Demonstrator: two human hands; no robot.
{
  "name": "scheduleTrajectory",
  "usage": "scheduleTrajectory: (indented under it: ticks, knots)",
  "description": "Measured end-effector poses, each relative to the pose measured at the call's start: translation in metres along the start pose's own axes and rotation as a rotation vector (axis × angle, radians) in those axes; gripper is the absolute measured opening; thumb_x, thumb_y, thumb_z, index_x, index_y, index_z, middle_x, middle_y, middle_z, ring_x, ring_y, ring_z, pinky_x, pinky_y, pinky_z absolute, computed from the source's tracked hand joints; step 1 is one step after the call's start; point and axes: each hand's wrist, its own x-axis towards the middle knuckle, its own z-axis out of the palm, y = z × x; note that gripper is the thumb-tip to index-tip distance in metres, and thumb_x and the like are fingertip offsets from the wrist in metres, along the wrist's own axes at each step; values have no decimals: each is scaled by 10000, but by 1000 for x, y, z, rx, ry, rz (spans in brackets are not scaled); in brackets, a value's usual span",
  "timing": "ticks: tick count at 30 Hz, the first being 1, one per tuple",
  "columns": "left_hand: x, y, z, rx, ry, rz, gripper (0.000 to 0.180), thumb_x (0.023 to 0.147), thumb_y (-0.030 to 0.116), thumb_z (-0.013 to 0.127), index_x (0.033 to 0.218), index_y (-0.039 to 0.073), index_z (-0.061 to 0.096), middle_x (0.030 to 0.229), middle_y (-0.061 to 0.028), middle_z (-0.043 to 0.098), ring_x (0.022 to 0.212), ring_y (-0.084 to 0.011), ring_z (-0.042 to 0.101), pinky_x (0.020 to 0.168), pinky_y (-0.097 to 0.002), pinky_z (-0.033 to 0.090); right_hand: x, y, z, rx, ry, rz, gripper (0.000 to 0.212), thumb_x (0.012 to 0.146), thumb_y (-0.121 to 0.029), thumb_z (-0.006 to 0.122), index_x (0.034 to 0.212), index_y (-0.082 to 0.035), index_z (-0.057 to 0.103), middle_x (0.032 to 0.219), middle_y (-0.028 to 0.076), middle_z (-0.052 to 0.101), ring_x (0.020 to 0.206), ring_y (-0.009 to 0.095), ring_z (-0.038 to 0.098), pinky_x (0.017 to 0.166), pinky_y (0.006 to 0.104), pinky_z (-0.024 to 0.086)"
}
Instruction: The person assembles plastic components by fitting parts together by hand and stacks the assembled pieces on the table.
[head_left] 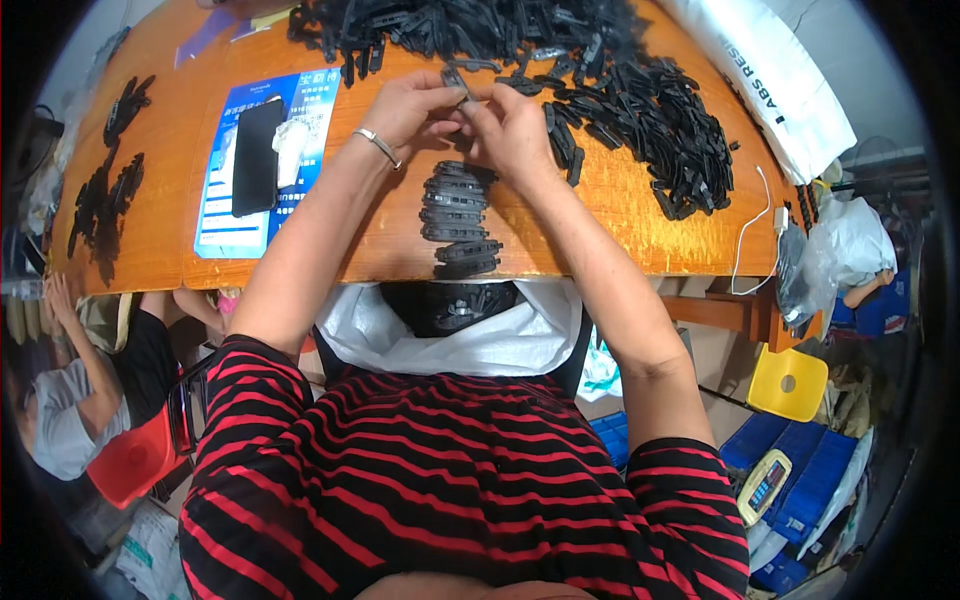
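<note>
My left hand [408, 112] and my right hand [514, 132] meet over the wooden table [380, 240], fingers pinched on one small, slender black plastic part [454, 80]. Both thumbs press close to it, and its far end pokes out beyond the fingertips. Just below my hands, near the table's front edge, a stack of similar black parts [455, 210] lies side by side in a column. A large heap of loose black parts [670, 130] spreads behind and to the right of my hands. A metal bracelet [380, 146] circles my left wrist.
On the left lie a blue-and-white sheet [228, 235], a black phone [257, 160] and small piles of black parts [105, 205]. A white sack with black parts [450, 345] hangs open at my lap. Right: white cable [737, 262], yellow stool [788, 384]. Another person [75, 400] sits left.
</note>
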Motion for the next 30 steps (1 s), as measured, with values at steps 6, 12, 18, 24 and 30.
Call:
scheduleTrajectory:
  ticks: [6,12,18,24,30]
  knots:
    - [1,-1,-4,189,22,66,162,935,120,755,1037,27,669,791,-55,694,594,-109,635,543,-279,523,6,16,-29,13,-124,216,146,989,-111,708,956,31,721,723,49,709,546,89,630,492,250,501]
    - [15,-26,-8,484,10,149,112,918,74,764,934,11,673,745,-43,658,604,-110,597,535,-282,474,3,22,-29,-41,-131,406,174,978,-135,736,900,11,680,725,61,705,570,88,636,499,236,508]
    - [24,-41,-14,690,104,237,182,874,147,779,883,-22,711,747,-92,718,654,-171,675,608,-322,543,11,28,-27,-116,-149,424,257,952,-153,770,797,-4,629,674,78,685,525,130,648,467,301,522]
    - [26,-46,-13,957,226,287,198,829,227,810,873,49,735,857,-154,743,801,-290,717,755,-391,567,17,38,-26,-251,-200,354,281,931,-156,793,778,-19,601,630,94,670,512,143,644,469,316,504]
    - [6,-14,-23,1069,-32,205,221,836,220,818,861,19,730,818,-90,740,761,-166,686,710,-331,550,5,37,-42,-319,-377,376,289,921,-183,812,769,-18,630,642,78,680,513,130,636,476,294,495]
